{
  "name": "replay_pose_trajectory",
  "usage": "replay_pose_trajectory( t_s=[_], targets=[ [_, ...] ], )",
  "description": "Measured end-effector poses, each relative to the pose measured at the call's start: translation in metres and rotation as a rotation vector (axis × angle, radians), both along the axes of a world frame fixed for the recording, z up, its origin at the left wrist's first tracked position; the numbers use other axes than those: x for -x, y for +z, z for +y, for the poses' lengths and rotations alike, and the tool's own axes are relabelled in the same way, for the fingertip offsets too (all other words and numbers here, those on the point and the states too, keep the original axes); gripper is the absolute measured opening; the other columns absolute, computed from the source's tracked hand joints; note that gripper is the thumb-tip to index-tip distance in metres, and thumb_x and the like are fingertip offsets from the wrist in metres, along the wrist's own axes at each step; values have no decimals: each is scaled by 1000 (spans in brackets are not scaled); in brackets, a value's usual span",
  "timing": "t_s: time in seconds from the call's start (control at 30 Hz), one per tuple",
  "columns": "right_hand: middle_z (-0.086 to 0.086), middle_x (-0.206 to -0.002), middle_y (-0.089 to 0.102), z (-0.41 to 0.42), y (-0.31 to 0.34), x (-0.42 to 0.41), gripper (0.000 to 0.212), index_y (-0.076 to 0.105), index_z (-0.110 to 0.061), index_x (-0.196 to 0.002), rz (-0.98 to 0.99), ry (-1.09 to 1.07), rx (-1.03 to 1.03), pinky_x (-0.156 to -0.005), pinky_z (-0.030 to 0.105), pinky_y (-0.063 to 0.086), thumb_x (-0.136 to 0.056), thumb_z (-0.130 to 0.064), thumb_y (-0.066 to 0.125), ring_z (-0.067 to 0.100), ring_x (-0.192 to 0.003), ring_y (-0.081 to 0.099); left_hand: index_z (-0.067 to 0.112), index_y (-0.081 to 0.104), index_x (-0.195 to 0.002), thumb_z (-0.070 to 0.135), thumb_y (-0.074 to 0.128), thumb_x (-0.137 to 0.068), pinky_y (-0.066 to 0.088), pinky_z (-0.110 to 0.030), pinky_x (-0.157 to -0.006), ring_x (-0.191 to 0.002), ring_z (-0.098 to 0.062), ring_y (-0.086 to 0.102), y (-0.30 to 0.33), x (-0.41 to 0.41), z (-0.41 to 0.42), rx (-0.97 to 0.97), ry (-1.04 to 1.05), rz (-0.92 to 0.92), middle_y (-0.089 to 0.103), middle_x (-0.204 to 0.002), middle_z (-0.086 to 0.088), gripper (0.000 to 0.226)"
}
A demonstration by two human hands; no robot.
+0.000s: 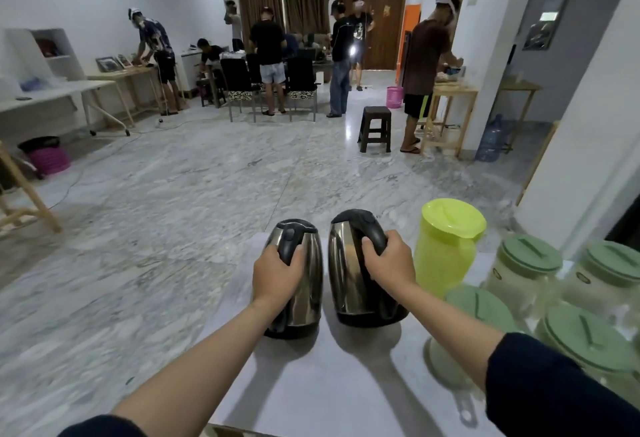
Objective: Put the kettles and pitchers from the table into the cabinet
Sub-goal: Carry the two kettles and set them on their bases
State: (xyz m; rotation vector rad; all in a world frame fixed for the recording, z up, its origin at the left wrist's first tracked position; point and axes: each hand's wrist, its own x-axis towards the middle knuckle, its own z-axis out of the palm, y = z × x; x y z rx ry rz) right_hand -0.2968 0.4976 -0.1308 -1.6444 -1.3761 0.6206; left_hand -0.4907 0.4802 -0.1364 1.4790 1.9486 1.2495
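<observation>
Two steel kettles with black lids and handles stand side by side on the white table (332, 388). My left hand (275, 272) grips the handle of the left kettle (306, 284). My right hand (389, 263) grips the handle of the right kettle (348, 270), which tilts slightly. To the right stands a lime-green pitcher (445, 249). Past it are several clear pitchers with pale green lids (528, 256), (611, 266), (585, 336), (479, 308). No cabinet is in view.
The table's left edge drops to a marble floor (173, 211). A white wall or pillar (585, 159) rises at the right. Far across the room several people stand around tables, with a dark stool (375, 128) and a blue water jug (491, 140).
</observation>
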Motion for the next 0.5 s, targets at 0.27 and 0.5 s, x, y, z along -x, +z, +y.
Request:
replay_pose_trajectory(
  t_s=[0.27, 0.5],
  targets=[
    [4, -79, 62, -93, 45, 20, 40, 48, -21, -79, 115, -198, -72, -63, 41, 56, -70, -55, 66, 31, -69, 66, 6, 55, -98, 41, 57, -89, 37, -27, -68, -78, -22, 50, 39, 12, -55, -68, -118, -40, 54, -83, -3, 36],
    [12, -69, 67, -215, 79, 35, 30, 61, -7, -79, 173, -430, 30, -61, 35, 55, -66, -32, 70, 30, -63, 67, 20, 59, -91, 60, 53, -80, 47, -30, -66, -76, -21, 59, 67, 39, -144, -136, -384, -9, 62, -80, 4, 42]
  ],
)
